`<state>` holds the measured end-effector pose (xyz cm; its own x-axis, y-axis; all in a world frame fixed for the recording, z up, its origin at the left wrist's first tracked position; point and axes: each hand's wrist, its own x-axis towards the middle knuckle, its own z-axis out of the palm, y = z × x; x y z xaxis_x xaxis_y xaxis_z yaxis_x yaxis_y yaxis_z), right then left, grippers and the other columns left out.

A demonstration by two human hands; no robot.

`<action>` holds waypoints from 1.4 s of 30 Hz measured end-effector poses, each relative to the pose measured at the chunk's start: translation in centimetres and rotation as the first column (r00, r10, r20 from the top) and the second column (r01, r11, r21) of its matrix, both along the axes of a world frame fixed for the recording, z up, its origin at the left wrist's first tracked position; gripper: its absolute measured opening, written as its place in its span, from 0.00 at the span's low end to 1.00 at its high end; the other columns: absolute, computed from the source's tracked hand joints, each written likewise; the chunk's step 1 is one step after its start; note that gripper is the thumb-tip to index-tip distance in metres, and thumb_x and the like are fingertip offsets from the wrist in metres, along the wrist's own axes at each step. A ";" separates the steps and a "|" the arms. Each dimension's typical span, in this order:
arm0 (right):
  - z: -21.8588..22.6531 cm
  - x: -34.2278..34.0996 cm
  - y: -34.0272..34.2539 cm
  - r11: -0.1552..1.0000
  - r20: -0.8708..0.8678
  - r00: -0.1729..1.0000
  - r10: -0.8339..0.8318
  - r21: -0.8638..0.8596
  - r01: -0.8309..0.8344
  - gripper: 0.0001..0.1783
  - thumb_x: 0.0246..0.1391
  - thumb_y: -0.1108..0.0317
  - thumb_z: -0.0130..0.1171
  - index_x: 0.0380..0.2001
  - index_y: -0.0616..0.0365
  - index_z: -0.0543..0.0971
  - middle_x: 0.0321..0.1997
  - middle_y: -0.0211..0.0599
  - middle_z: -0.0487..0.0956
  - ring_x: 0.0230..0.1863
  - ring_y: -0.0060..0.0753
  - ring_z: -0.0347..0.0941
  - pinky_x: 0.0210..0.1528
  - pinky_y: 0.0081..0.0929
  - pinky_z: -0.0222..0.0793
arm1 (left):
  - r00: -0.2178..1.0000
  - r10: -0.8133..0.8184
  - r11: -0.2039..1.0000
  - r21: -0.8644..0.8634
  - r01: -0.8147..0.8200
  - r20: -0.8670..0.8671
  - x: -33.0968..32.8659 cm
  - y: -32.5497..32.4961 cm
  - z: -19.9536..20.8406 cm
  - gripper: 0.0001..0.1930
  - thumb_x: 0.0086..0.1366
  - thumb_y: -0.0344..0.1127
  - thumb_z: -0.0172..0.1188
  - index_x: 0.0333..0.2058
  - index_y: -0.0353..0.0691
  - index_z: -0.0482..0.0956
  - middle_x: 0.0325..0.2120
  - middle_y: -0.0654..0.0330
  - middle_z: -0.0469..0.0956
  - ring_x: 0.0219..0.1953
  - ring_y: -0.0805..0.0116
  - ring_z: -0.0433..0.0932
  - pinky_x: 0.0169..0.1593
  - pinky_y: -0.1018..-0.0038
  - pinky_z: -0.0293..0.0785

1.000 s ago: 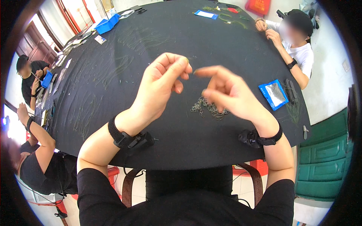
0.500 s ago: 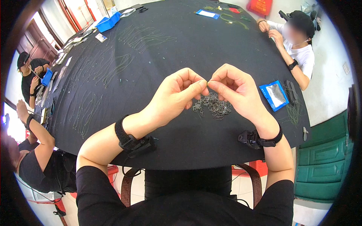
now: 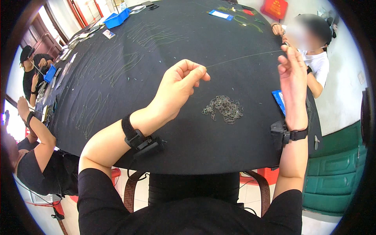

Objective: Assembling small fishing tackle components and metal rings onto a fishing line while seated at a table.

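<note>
My left hand (image 3: 184, 80) is closed in a pinch over the middle of the table, holding one end of a thin green line (image 3: 244, 58). The line runs taut to the right, up to the fingertips of my right hand (image 3: 293, 78). That hand is raised at the right edge of the table with its palm partly turned to me, and its fingertips meet the line. Between and below the hands lies a tangled pile of small dark metal pieces (image 3: 225, 109), too small to name surely. A blue packet (image 3: 279, 102) is partly hidden behind my right wrist.
Several bunches of thin green lines (image 3: 156, 36) lie on the black tablecloth (image 3: 176, 145). A blue tray (image 3: 116, 18) stands far left, and a blue-and-white packet (image 3: 220, 15) lies at the back. Co-workers sit left and far right. A small metal tool (image 3: 316, 142) is near the right edge.
My hands were together above the pile. The right has swung up and to the right, drawing the line out; the left has risen slightly and moved a little left.
</note>
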<state>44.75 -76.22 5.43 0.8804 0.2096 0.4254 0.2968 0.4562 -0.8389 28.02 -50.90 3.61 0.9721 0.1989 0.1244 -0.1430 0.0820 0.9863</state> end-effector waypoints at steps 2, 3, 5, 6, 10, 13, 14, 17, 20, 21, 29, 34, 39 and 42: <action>-0.2 1.7 -1.1 0.996 -0.059 0.997 -0.057 0.072 0.061 0.13 0.63 0.65 0.55 0.47 0.58 0.75 0.48 0.34 0.79 0.43 0.22 0.78 0.35 0.13 0.73 | 0.998 0.039 0.999 -0.029 -0.041 -0.046 0.1 0.4 -0.3 0.07 0.69 0.38 0.55 0.37 0.42 0.74 0.31 0.67 0.77 0.27 0.87 0.65 0.27 0.88 0.60; 0.0 2.2 -1.6 0.988 -0.105 0.990 -0.094 0.110 0.106 0.14 0.63 0.65 0.54 0.49 0.59 0.75 0.49 0.35 0.79 0.45 0.24 0.79 0.37 0.14 0.74 | 0.998 0.038 0.999 -0.033 -0.040 -0.046 0.3 0.6 -0.5 0.07 0.69 0.38 0.55 0.37 0.42 0.74 0.31 0.67 0.77 0.27 0.87 0.65 0.27 0.88 0.60; 0.5 2.7 -2.6 0.981 -0.121 0.983 -0.135 0.121 0.149 0.14 0.63 0.64 0.54 0.49 0.60 0.75 0.49 0.36 0.79 0.45 0.25 0.79 0.37 0.15 0.75 | 0.997 0.034 0.998 -0.052 -0.037 -0.072 0.7 0.9 -1.0 0.07 0.69 0.38 0.55 0.37 0.42 0.74 0.31 0.67 0.77 0.27 0.87 0.65 0.27 0.88 0.60; 0.6 2.8 -3.1 0.972 -0.139 0.975 -0.172 0.136 0.191 0.15 0.64 0.64 0.53 0.49 0.60 0.75 0.49 0.37 0.79 0.46 0.25 0.79 0.37 0.16 0.76 | 0.997 0.029 0.998 -0.055 -0.033 -0.072 0.7 0.7 -1.0 0.07 0.69 0.38 0.55 0.37 0.42 0.74 0.31 0.67 0.77 0.27 0.87 0.65 0.27 0.88 0.60; 0.4 -1.0 0.5 0.962 0.065 0.998 -0.022 -0.269 0.039 0.14 0.64 0.63 0.51 0.48 0.59 0.75 0.50 0.38 0.79 0.41 0.26 0.80 0.34 0.14 0.74 | 0.995 -0.048 0.998 0.026 0.051 -0.089 0.6 0.1 -1.3 0.06 0.69 0.38 0.55 0.37 0.43 0.74 0.31 0.68 0.77 0.27 0.87 0.64 0.28 0.88 0.60; 0.4 -5.3 3.4 0.829 -0.052 0.943 0.330 -0.461 -0.316 0.16 0.63 0.60 0.54 0.49 0.58 0.74 0.51 0.36 0.78 0.34 0.28 0.81 0.27 0.16 0.74 | 0.991 -0.110 0.986 0.114 0.119 -0.080 0.3 -0.7 -1.1 0.06 0.68 0.38 0.56 0.37 0.44 0.74 0.31 0.68 0.78 0.26 0.88 0.64 0.28 0.88 0.59; 0.0 -6.1 4.1 0.764 -0.136 0.896 0.423 -0.478 -0.434 0.17 0.62 0.61 0.54 0.50 0.59 0.73 0.52 0.38 0.76 0.36 0.29 0.81 0.28 0.17 0.75 | 0.990 -0.127 0.978 0.158 0.136 -0.068 0.3 -0.7 -1.0 0.06 0.68 0.39 0.56 0.36 0.44 0.74 0.30 0.68 0.79 0.25 0.88 0.63 0.28 0.88 0.58; -1.7 -6.4 4.8 0.589 -0.121 0.790 0.601 -0.601 -0.540 0.14 0.61 0.61 0.57 0.43 0.59 0.77 0.37 0.31 0.79 0.32 0.19 0.75 0.34 0.19 0.72 | 0.989 -0.139 0.974 0.176 0.145 -0.047 0.3 -0.8 -1.0 0.06 0.68 0.39 0.56 0.36 0.44 0.74 0.30 0.67 0.79 0.23 0.88 0.62 0.27 0.88 0.57; -1.1 -6.1 4.3 0.651 -0.016 0.872 0.490 -0.659 -0.377 0.12 0.59 0.61 0.58 0.26 0.57 0.75 0.23 0.20 0.71 0.26 0.12 0.65 0.30 0.17 0.62 | 0.988 -0.151 0.971 0.184 0.154 -0.029 0.4 -0.7 -1.1 0.06 0.68 0.39 0.56 0.36 0.44 0.74 0.31 0.67 0.80 0.23 0.88 0.61 0.26 0.88 0.57; -1.0 -5.6 4.0 0.701 0.077 0.892 0.446 -0.649 -0.295 0.14 0.58 0.62 0.58 0.21 0.56 0.72 0.20 0.19 0.68 0.25 0.11 0.62 0.27 0.16 0.58 | 0.988 -0.149 0.971 0.183 0.151 -0.029 0.3 -0.6 -1.1 0.06 0.68 0.39 0.56 0.36 0.44 0.74 0.31 0.67 0.80 0.23 0.88 0.61 0.26 0.88 0.57; 0.4 -2.3 0.9 0.953 0.050 0.960 0.275 0.120 -0.279 0.17 0.62 0.69 0.48 0.19 0.51 0.60 0.20 0.20 0.52 0.22 0.15 0.49 0.27 0.19 0.50 | 0.991 -0.131 0.988 0.089 0.130 0.008 0.4 -0.1 -1.0 0.06 0.68 0.39 0.56 0.36 0.45 0.74 0.32 0.67 0.80 0.23 0.89 0.60 0.26 0.88 0.55; 0.6 -1.5 0.5 0.962 0.038 0.983 0.180 0.200 -0.184 0.18 0.61 0.70 0.50 0.18 0.50 0.58 0.19 0.21 0.51 0.22 0.15 0.48 0.26 0.19 0.48 | 0.990 -0.140 0.985 0.102 0.136 0.032 0.4 -0.3 -1.0 0.05 0.68 0.38 0.56 0.35 0.45 0.74 0.32 0.67 0.80 0.23 0.89 0.61 0.26 0.88 0.55; 0.3 -0.6 -0.2 0.932 0.411 0.909 0.069 -0.351 0.088 0.09 0.60 0.68 0.52 0.27 0.60 0.70 0.24 0.26 0.68 0.25 0.21 0.64 0.31 0.20 0.61 | 0.994 -0.113 0.987 0.116 0.112 0.001 0.3 0.1 -1.1 0.06 0.68 0.39 0.56 0.36 0.45 0.74 0.32 0.67 0.80 0.24 0.89 0.61 0.26 0.88 0.56; -0.3 -2.4 0.8 0.437 0.725 0.688 -0.029 -0.610 0.661 0.14 0.53 0.68 0.59 0.43 0.59 0.78 0.37 0.36 0.80 0.31 0.25 0.76 0.37 0.21 0.70 | 0.991 -0.137 0.979 0.150 0.137 -0.014 0.6 -0.1 -1.0 0.06 0.67 0.37 0.57 0.36 0.42 0.76 0.32 0.67 0.80 0.26 0.88 0.65 0.29 0.87 0.61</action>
